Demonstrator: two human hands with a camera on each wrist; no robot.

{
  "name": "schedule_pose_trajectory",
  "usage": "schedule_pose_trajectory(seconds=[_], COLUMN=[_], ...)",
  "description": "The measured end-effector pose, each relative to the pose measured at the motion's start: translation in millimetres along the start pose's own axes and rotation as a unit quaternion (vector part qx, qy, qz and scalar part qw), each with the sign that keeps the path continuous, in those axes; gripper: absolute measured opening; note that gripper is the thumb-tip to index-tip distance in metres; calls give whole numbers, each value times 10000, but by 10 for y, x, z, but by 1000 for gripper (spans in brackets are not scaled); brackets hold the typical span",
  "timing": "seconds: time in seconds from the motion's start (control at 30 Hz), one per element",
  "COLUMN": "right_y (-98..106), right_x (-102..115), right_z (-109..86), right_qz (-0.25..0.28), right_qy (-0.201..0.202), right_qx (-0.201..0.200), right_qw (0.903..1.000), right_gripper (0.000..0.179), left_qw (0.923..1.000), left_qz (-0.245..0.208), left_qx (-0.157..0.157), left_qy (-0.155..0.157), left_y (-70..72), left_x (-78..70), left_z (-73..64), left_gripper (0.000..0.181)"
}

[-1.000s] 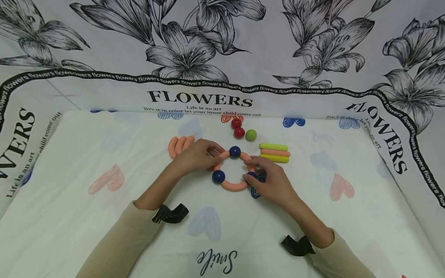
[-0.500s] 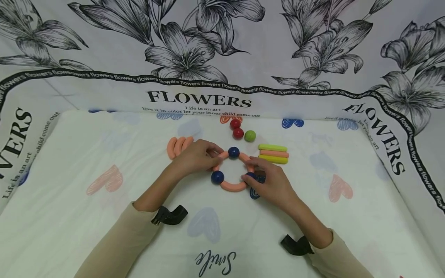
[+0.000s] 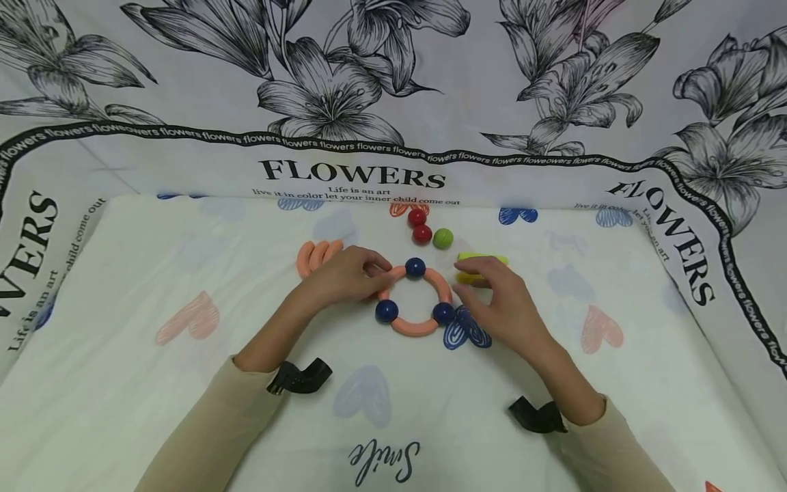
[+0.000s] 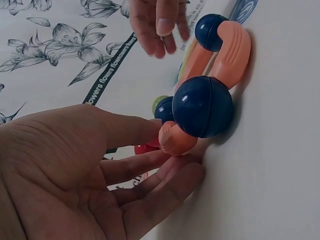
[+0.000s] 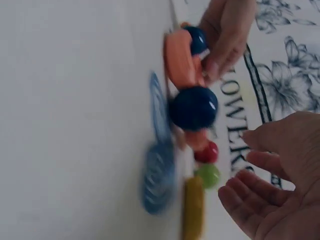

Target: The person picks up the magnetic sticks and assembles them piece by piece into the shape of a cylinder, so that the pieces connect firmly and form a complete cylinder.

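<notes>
A ring of orange curved rods (image 3: 415,328) and three navy balls (image 3: 386,311) lies on the cloth in the middle of the head view. My left hand (image 3: 344,277) pinches the ring's left curved rod (image 4: 177,141) between thumb and fingers, as the left wrist view shows. Right of the ring is my right hand (image 3: 505,304), apart from it, fingers spread and holding nothing. That hand partly covers a yellow-green straight rod (image 3: 479,256) and a yellow rod (image 5: 194,207). The right wrist view is blurred around the ring.
Several orange curved rods (image 3: 316,256) lie side by side behind my left hand. Beyond the ring are two red balls (image 3: 421,234) and a green ball (image 3: 443,238). The patterned cloth (image 3: 393,389) covers the table, and a flower-printed sheet (image 3: 455,109) rises behind.
My right hand has let go of the ring and moved right, towards the straight rods. The left hand stays on the ring, which keeps its place.
</notes>
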State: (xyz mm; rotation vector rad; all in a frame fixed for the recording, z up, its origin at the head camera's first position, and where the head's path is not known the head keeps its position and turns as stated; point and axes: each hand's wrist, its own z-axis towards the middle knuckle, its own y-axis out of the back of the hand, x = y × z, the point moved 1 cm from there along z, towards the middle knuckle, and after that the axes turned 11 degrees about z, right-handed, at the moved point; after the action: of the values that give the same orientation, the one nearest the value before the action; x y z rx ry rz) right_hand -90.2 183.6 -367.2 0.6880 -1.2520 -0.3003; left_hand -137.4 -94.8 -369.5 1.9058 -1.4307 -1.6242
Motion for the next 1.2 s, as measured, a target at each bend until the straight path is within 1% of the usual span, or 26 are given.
schedule_pose_trajectory(seconds=[0.1, 0.2, 0.27, 0.37, 0.43, 0.53, 0.73, 0.87, 1.03, 1.2], right_y=[165, 292, 334, 331, 302, 259, 236, 241, 234, 213], right_x=[-7, -24, -43, -87, -113, -144, -144, -129, -128, -137], right_z=[90, 164, 184, 178, 173, 169, 170, 166, 159, 164], right_qz=[-514, -948, -1127, -1209, -1227, -1359, -1748, -1843, -1949, -2052], right_qy=[-216, -488, -661, -821, -823, -653, -387, -390, -465, -489], right_qx=[154, 442, 644, 856, 920, 985, 1004, 1002, 1016, 1100], right_qw=[9983, 9933, 9893, 9855, 9847, 9837, 9787, 9770, 9744, 9713], right_gripper=[36, 33, 32, 33, 34, 36, 37, 39, 38, 41], left_qw=[9999, 9995, 9989, 9977, 9974, 9976, 9981, 9984, 9985, 9987], left_qz=[-70, -242, -374, -549, -584, -559, -488, -461, -414, -352], left_qx=[81, 167, 253, 369, 402, 405, 370, 317, 362, 378], left_qy=[36, 98, 114, 124, 126, 106, 5, -38, -86, -39], left_y=[-27, -56, -63, -47, -24, 0, 7, 20, 49, 44], left_x=[-21, -22, -11, 31, 63, 91, 74, 46, 17, 28], left_z=[39, 68, 74, 65, 53, 48, 61, 51, 19, 13], left_gripper=[42, 40, 40, 39, 38, 37, 39, 39, 39, 41])
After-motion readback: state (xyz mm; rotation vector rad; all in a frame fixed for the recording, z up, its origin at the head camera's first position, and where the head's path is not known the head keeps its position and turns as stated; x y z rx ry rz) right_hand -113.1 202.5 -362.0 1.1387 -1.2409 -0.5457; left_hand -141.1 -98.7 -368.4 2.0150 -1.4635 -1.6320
